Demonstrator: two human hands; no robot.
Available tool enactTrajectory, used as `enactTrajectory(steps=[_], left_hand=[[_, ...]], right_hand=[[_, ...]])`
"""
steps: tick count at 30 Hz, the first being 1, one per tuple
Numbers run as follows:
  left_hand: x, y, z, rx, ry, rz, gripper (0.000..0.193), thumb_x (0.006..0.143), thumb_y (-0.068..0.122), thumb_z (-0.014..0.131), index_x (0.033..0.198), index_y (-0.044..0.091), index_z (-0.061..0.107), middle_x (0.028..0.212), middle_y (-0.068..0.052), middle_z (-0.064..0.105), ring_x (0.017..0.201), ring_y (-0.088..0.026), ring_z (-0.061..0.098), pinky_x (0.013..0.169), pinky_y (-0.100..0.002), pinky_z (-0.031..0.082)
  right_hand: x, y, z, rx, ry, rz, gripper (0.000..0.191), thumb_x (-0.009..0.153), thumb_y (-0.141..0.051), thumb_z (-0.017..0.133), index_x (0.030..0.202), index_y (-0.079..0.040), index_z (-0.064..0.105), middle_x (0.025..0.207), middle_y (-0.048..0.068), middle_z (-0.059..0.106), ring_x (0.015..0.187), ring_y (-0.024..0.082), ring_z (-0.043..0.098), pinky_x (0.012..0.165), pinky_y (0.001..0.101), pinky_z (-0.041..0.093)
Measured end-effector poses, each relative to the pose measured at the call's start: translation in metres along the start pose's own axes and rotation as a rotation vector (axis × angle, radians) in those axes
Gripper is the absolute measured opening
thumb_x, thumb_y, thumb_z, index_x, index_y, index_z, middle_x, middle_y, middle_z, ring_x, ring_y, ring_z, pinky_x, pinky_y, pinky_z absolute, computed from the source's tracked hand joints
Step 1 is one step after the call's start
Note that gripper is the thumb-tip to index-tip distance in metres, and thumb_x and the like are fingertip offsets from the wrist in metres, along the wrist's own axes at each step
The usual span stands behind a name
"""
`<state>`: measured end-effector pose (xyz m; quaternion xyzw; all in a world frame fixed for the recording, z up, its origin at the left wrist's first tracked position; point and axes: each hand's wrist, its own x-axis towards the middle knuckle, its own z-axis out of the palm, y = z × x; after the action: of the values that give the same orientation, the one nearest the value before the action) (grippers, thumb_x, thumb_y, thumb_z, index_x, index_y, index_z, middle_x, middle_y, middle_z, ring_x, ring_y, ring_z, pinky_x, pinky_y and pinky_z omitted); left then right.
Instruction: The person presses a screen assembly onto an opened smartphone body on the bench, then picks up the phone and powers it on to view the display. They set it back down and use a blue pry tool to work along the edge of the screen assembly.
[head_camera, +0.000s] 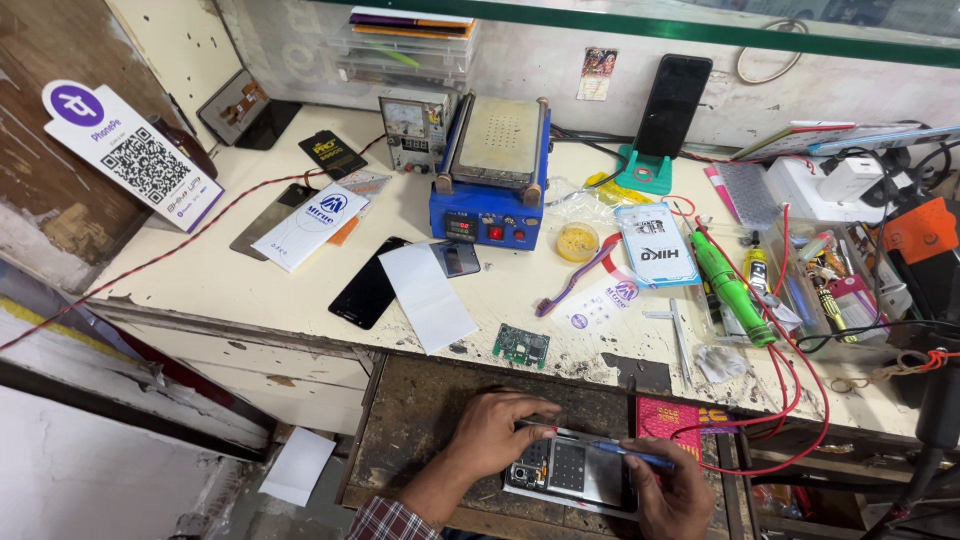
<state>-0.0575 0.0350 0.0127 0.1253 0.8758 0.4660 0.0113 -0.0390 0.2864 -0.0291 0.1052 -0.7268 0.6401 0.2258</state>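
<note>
An opened phone (573, 470) lies back-up on a dark wooden board (420, 420), its inner parts showing. My left hand (497, 432) rests on the phone's left end and holds it down. My right hand (673, 488) grips a thin blue-handled tool (612, 452), whose tip reaches leftward over the phone's upper edge.
On the white bench (250, 290) behind lie a green circuit board (521, 345), a blue heating plate machine (492, 170), black phone screens (367, 283), a purple toothbrush (572, 279), a green screwdriver (730, 287), red wires (790, 370) and a clear tray of tools (840, 285). A phone stands in a teal holder (642, 172).
</note>
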Motion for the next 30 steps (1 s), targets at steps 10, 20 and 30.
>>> enactTrajectory(steps=[10,20,30], left_hand=[[0.001,-0.008,0.005,0.088,0.064,0.099,0.028,0.087,0.028,0.08,0.112,0.015,0.079,0.116,-0.008,0.077,0.103,-0.026,0.074,0.096,-0.047,0.053],[-0.001,-0.045,0.016,0.086,0.046,0.101,0.026,0.091,0.029,0.077,0.115,0.019,0.078,0.117,-0.008,0.077,0.107,-0.026,0.074,0.092,-0.041,0.059],[-0.002,-0.046,0.02,0.03,0.045,0.275,0.042,0.086,0.045,0.082,0.115,0.016,0.077,0.117,-0.01,0.076,0.115,-0.026,0.072,0.097,-0.042,0.058]], right_hand=[[0.048,-0.017,-0.003,-0.22,-0.212,-0.082,0.056,0.089,0.002,0.072,0.138,0.0,0.046,0.097,0.013,0.078,0.09,0.018,0.077,0.077,0.0282,0.06],[0.024,0.026,0.004,0.107,-0.248,-0.056,0.044,0.115,-0.007,0.07,0.147,-0.004,0.039,0.107,0.017,0.07,0.094,0.023,0.074,0.088,0.0351,0.066],[0.017,0.028,0.003,0.071,-0.298,-0.116,0.044,0.11,-0.006,0.075,0.135,-0.006,0.039,0.098,0.017,0.066,0.088,0.027,0.075,0.081,0.0361,0.065]])
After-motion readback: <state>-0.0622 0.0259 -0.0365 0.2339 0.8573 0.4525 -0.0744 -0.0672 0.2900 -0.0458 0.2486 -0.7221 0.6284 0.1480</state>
